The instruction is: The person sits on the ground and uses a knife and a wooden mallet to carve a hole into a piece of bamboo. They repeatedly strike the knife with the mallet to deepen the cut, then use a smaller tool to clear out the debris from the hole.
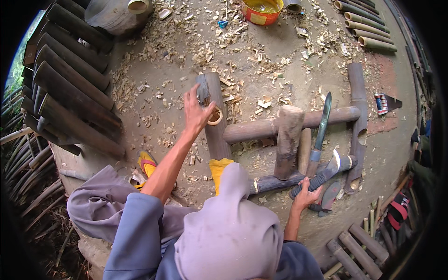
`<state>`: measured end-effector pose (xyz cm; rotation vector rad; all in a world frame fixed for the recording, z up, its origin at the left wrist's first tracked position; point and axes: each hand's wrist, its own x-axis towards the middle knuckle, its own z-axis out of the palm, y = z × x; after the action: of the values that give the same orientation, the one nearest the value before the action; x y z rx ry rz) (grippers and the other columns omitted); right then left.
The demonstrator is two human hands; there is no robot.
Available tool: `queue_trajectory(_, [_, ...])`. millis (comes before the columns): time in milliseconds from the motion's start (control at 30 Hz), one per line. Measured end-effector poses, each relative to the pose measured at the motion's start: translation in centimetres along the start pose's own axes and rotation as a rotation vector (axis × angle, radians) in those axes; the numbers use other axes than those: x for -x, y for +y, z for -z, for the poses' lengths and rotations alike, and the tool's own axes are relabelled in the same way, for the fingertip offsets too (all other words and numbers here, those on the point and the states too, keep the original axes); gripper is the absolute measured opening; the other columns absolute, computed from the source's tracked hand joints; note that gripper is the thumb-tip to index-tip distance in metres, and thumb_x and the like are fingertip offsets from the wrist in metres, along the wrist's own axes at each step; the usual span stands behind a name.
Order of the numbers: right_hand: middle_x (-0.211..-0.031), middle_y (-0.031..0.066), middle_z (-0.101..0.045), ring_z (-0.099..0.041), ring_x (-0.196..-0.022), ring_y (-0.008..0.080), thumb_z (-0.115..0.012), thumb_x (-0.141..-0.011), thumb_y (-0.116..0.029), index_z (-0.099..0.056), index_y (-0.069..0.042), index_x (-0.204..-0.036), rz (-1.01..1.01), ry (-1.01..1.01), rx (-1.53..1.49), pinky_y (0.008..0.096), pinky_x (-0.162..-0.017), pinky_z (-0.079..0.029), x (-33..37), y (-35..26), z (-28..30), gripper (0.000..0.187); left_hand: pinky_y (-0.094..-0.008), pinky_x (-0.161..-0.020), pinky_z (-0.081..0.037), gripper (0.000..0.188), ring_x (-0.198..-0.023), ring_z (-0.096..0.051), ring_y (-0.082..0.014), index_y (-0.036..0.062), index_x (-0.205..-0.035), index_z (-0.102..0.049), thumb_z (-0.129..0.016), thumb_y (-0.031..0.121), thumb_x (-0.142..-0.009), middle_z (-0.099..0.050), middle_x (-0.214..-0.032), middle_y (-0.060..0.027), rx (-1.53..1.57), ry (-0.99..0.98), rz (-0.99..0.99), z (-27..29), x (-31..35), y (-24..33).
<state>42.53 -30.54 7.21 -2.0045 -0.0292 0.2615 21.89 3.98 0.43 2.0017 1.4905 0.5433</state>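
Note:
My left hand (197,112), fingers spread and nothing gripped, is over the brown bamboo post (217,142) in front of me. A pale cut hole shows beside its thumb; I cannot tell whether the fingertips touch the post. My right hand (305,195) is closed around the dark wrapped handle of a curved knife (332,166), its blade pointing up and right. Just beyond it lies a long machete (323,122), next to a thick wooden block (288,142) and a wooden rod (304,148). These rest across two bamboo crossbars (247,131).
At right the crossbars meet another bamboo post (358,126) with holes. A dark blade (329,198) lies near my right hand. Bamboo tubes (70,105) line the left; more poles (368,33) lie far right. Shavings (205,51) and a red-yellow bucket (262,17) are ahead.

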Motion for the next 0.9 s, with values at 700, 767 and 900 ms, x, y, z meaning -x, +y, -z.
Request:
queue_trajectory(700, [-0.098, 0.0209, -0.055, -0.056, -0.089, 0.0396, -0.071, -0.072, -0.01, -0.045, -0.003, -0.116, 0.34, -0.546, 0.391, 0.0453, -0.076, -0.046, 6.3, 1.2, -13.0, 0.052, -0.0511, -0.083, -0.05, 0.066, -0.105, -0.053, -0.0471, 0.0106, -0.128, -0.041, -0.071, 0.038, -0.076, -0.036, -0.121, -0.0257, -0.345, -0.145, 0.241, -2.5, -6.4, 2.6])
queue_trajectory(767, [-0.1, 0.0202, -0.053, -0.055, -0.09, 0.0399, -0.072, -0.072, -0.01, -0.045, -0.004, -0.116, 0.39, -0.517, 0.438, 0.0464, -0.077, -0.045, 6.6, 2.7, -14.2, 0.053, -0.0522, -0.082, -0.05, 0.066, -0.101, -0.055, -0.0482, 0.0108, -0.128, -0.041, -0.071, 0.039, -0.076, -0.036, -0.121, -0.0259, -0.364, -0.155, 0.222, -2.2, -6.6, 1.8])
queue_trajectory(900, [-0.104, 0.0207, -0.053, -0.055, -0.093, 0.0403, -0.073, -0.073, -0.012, -0.045, -0.005, -0.116, 0.444, -0.471, 0.492, 0.0472, -0.076, -0.045, 6.5, 4.1, -15.7, 0.052, -0.0536, -0.08, -0.051, 0.066, -0.096, -0.057, -0.0498, 0.0111, -0.128, -0.042, -0.07, 0.042, -0.077, -0.036, -0.121, -0.0265, -0.383, -0.131, 0.216, -2.0, -6.8, 1.7])
